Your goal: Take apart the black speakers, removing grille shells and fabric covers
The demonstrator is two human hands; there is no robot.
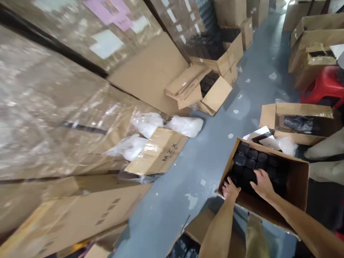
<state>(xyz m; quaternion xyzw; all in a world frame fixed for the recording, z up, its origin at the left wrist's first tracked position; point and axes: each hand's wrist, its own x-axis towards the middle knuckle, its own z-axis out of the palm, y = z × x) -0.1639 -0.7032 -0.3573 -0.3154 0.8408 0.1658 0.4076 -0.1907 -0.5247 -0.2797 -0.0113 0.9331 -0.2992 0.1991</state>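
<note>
An open cardboard box point(298, 186) at the lower right holds rows of black rounded-square packages point(239, 159), some with a glossy wrap. My left hand point(230, 190) is at the box's left corner, thumb and fingers apart, touching the black contents beside the wall. Inside the box, my right hand point(263, 185) rests over the packages with its thumb and fingers spread. Neither hand visibly lifts a package. The dark contents under my right palm are hard to make out.
A carton with black wrapped goods point(291, 134) and a red stool point(324, 86) stand to the right, near another person's legs point(326, 161). Wrapped carton stacks point(53, 107) line the left. A flattened carton point(157, 152) and white bags point(185, 125) lie along the blue floor point(206, 154).
</note>
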